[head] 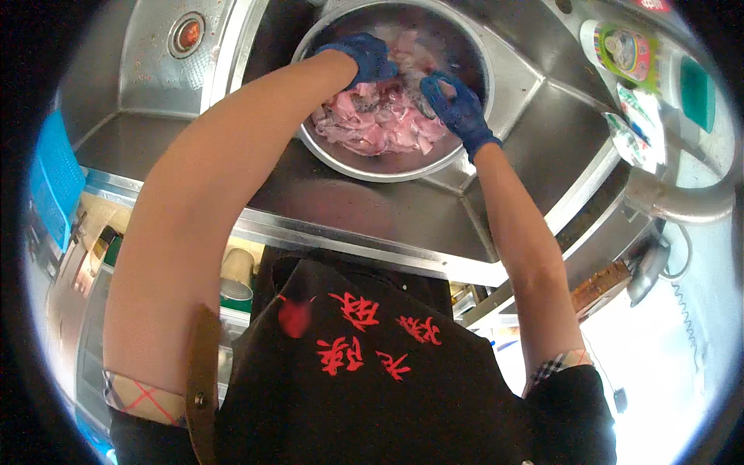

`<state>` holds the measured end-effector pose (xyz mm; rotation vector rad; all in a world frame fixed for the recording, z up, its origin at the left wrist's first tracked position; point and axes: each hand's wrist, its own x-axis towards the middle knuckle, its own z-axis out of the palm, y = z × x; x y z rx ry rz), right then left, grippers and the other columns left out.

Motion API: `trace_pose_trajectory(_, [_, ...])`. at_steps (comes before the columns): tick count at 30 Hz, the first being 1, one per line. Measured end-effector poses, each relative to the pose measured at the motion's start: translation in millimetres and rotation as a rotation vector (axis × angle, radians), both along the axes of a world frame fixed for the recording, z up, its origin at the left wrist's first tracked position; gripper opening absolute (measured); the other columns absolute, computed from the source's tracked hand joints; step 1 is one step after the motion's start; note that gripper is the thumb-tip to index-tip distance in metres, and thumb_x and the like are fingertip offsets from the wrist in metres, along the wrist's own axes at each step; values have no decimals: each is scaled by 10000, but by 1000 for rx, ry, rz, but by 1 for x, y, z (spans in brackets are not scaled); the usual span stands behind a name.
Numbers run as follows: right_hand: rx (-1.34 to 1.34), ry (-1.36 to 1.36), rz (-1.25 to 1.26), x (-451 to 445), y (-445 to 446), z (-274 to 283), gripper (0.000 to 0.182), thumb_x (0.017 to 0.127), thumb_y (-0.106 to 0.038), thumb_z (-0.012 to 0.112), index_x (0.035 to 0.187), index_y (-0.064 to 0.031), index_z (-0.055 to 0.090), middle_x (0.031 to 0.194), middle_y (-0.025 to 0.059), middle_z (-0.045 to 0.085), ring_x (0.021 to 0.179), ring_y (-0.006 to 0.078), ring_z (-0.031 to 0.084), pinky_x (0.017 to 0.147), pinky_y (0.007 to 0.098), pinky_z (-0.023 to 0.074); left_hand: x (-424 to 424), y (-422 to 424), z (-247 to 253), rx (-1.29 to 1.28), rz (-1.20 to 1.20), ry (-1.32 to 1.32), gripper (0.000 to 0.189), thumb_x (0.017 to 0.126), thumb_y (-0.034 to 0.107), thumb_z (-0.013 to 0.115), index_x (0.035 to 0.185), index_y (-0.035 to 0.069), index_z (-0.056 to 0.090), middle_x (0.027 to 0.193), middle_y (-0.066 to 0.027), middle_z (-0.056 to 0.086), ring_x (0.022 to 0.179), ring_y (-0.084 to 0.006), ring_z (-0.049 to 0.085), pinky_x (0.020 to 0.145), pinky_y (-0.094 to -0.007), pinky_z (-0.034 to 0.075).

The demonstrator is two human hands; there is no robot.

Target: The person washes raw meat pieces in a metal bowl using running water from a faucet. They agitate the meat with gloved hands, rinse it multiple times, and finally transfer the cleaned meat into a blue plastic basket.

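Observation:
A large round metal basin [491,75] stands in the stainless-steel sink, holding water and a heap of raw, pale pink pieces of flesh [378,128] that look like cut fish. Some bits show dark grey skin. My left hand [363,58], in a blue glove, is over the left side of the basin with its fingers curled down; what lies under them is hidden. At the right side of the heap, my blue-gloved right hand [456,104] has bent fingers among the pieces. A small pinkish patch shows by its thumb, but a firm hold is not clear.
Another sink bowl with a drain strainer [188,35] is at upper left. On the right ledge are a green-labelled package [625,49], a white packet [639,125] and a teal block [696,96]. A thick pipe [680,197] curves below them. A blue plastic basket [57,180] stands far left.

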<state>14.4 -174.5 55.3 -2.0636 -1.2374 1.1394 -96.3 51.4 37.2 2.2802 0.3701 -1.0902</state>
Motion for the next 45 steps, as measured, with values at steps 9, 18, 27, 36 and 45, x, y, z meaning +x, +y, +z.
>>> trace_pose_trajectory(9, [93, 91, -479, -75, 25, -40, 684, 756, -168, 806, 1358, -59, 500, 1286, 170, 588, 1135, 339, 599, 955, 410, 501, -61, -51, 13, 44, 522, -397, 630, 837, 511, 621, 1297, 99, 498, 1275, -161, 560, 1112, -317, 584, 924, -445, 491])
trace_pose_trajectory(18, [70, -475, -191, -107, 6, -6, 512, 896, -204, 637, 1345, 1, 497, 1302, 216, 580, 1332, 367, 444, 1099, 441, 362, -94, -90, 26, 422, 64, -412, 776, 876, 388, 660, 1524, 150, 305, 1365, -188, 538, 1267, -340, 538, 1045, -493, 443])
trace_pose_trajectory(27, [264, -421, 99, -56, -5, 48, 737, 754, -387, 815, 1347, -68, 516, 1351, 233, 517, 1226, 412, 519, 981, 487, 456, -104, -52, 49, 308, 93, -315, 448, 849, 297, 673, 1270, 155, 613, 1411, -166, 515, 1238, -360, 551, 902, -504, 506])
trace_pose_trajectory(36, [-249, 36, -80, -28, 25, -12, 687, 836, -304, 708, 1440, -108, 446, 1444, 161, 484, 1203, 381, 548, 999, 447, 465, -103, -67, -6, 213, 351, -432, 472, 882, 237, 611, 1343, 167, 541, 1265, -238, 587, 1130, -383, 608, 979, -464, 480])
trace_pose_trajectory(45, [131, -421, -277, -44, 56, -43, 725, 795, -387, 737, 1354, -11, 468, 1218, 182, 599, 1071, 337, 593, 916, 459, 497, -62, -64, -42, 365, 77, -610, 656, 890, 324, 665, 1452, 79, 432, 1458, -248, 421, 1383, -399, 384, 1171, -477, 298])
